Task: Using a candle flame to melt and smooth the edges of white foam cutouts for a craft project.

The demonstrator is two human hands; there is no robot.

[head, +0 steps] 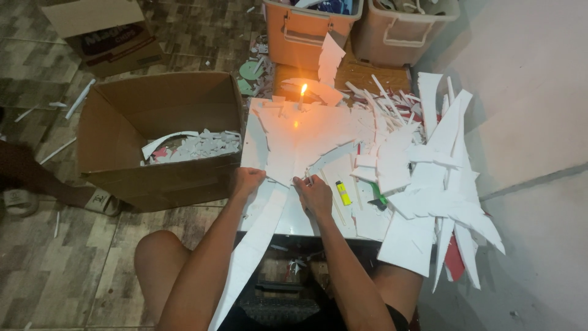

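A large white foam sheet [294, 138] with curved cut edges lies on a low white board in front of me. My left hand [247, 181] grips its near edge with closed fingers. My right hand [313, 194] pinches the same edge a little to the right, and whether a thin tool sits in its fingers I cannot tell. A long white strip [252, 245] hangs from the sheet down across my lap. A lit candle [302, 93] burns at the far edge of the board.
An open cardboard box [122, 122] holding white scraps stands to the left. Piled white offcuts [438, 178] cover the right side. A yellow lighter [343, 193] and a green-handled tool [379, 199] lie near my right hand. Two plastic bins [306, 30] stand beyond. Someone's sandalled foot [101, 201] is at left.
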